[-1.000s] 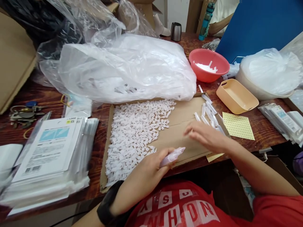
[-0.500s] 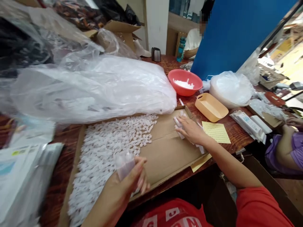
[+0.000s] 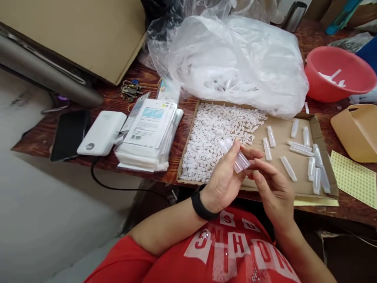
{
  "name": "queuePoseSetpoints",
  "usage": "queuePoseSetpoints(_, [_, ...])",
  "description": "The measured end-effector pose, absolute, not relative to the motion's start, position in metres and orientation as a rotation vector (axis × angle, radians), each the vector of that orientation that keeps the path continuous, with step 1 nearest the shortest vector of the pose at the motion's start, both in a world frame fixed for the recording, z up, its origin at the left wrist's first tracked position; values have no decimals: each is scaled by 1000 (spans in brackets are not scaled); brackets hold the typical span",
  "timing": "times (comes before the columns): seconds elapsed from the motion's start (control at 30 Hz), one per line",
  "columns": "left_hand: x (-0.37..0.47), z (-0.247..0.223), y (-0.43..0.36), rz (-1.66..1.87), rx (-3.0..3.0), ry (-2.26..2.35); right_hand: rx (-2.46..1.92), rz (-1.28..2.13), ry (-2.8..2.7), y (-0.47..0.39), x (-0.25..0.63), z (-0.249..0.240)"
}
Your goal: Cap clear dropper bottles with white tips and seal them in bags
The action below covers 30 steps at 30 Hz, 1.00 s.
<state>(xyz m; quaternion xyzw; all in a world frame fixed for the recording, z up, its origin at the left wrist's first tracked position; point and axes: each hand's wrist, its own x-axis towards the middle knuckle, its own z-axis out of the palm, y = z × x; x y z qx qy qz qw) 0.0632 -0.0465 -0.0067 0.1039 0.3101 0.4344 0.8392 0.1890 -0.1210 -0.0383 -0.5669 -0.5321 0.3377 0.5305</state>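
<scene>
My left hand point(image 3: 225, 179) is closed around several clear plastic tubes point(image 3: 240, 161), held side by side under the thumb. My right hand point(image 3: 275, 190) is close against its fingertips, fingers curved and thumb apart, with nothing visible in it. Both hands are over the front of a shallow cardboard tray point(image 3: 275, 173). Small white plastic pieces point(image 3: 206, 137) cover the tray's left half. Loose tubes lie on the right half, among them a single tube point(image 3: 288, 168) near my right hand and a cluster point(image 3: 316, 181) at the right end.
A large clear bag point(image 3: 241, 59) lies behind the tray. To the right are a red bowl point(image 3: 326, 84), a tan basket point(image 3: 353, 133) and a yellow sticker sheet point(image 3: 355, 179). Packaged cards point(image 3: 150, 125), a white power bank point(image 3: 103, 131), a black phone point(image 3: 70, 133) and keys point(image 3: 131, 90) are left.
The view has swung left and down. My right hand has left the tubes at the tray's right end and come beside my left hand, which still holds tubes.
</scene>
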Motion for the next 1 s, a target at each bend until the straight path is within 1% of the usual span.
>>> queuePoseSetpoints(0.1, [68, -14, -53, 1053, 425, 732, -1293, 943, -1088, -113, 169, -41])
queuePoseSetpoints(0.2, [71, -21, -55, 1195, 619, 740, -1284, 985, -899, -108, 156, -48])
queuePoseSetpoints(0.4, [62, -25, -57, 1204, 816, 736, -1318, 1103, -626, -104, 142, -47])
queuePoseSetpoints(0.47, [45, -21, -58, 1160, 907, 733, -1301, 1115, -596, -102, 145, -43])
queuePoseSetpoints(0.53, [13, -13, -54, 1176, 1105, 796, -1321, 1052, -554, -100, 153, -41])
queuePoseSetpoints(0.6, [-32, -3, -42, 1268, 1424, 996, -1362, 966, -491, -97, 164, -42])
queuePoseSetpoints(0.63, [-58, 2, -32, 1286, 1614, 1166, -1378, 951, -464, -96, 169, -42])
queuePoseSetpoints(0.7, [-108, 8, -6, 1149, 1863, 1646, -1399, 956, -424, -95, 177, -45])
queuePoseSetpoints(0.73, [-131, 8, 8, 976, 1881, 1850, -1406, 965, -413, -95, 180, -47])
queuePoseSetpoints(0.77, [-150, 7, 22, 892, 1847, 1917, -1411, 975, -411, -95, 182, -49])
queuePoseSetpoints(0.9, [-195, -9, 57, 681, 1719, 1940, -1442, 999, -419, -96, 186, -59])
queuePoseSetpoints(1.0, [-205, -22, 65, 674, 1634, 1902, -1472, 1046, -421, -95, 193, -63])
